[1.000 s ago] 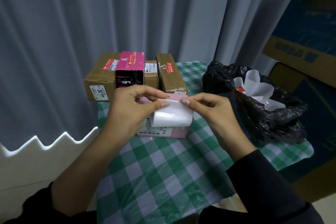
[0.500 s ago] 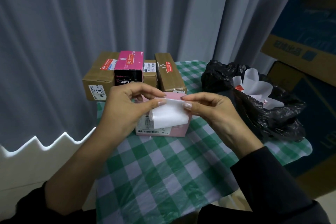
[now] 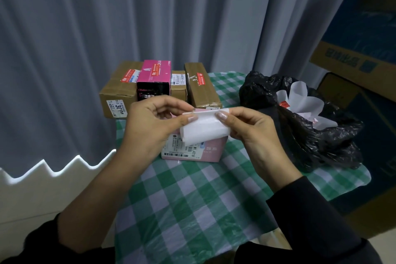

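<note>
Both hands, left point(image 3: 150, 122) and right point(image 3: 250, 128), pinch the top edge of a curled white label point(image 3: 203, 129) above a pink box point(image 3: 212, 150).

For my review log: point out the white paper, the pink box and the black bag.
white paper point(image 3: 203, 129), head view, middle of the curled sheet
pink box point(image 3: 211, 150), head view, bare front face
black bag point(image 3: 321, 141), head view, crumpled front side
</note>
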